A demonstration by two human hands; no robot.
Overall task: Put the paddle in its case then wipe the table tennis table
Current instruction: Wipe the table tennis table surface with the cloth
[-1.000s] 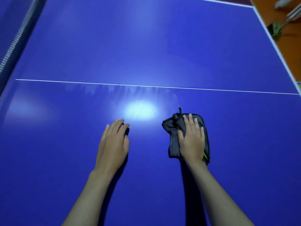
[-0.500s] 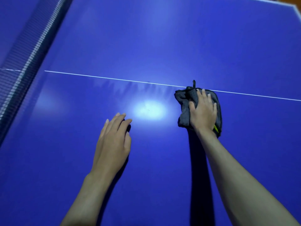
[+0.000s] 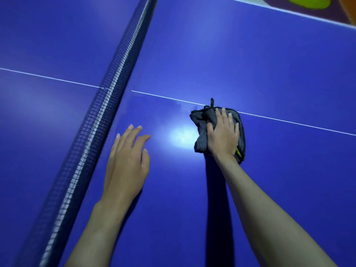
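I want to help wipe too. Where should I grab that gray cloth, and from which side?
Probably the bunched folds on the cloth's left side, coming from above on the net side. That part is bare and puffed up off the table, so fingers can pinch it. The right hand presses flat on the rest; the loop at the top looks too thin.

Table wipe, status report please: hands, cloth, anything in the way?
Right hand flat, pressing grey cloth on blue table at the white centre line. Left hand open, empty, beside the net. Nothing blocking; paddle not in view.
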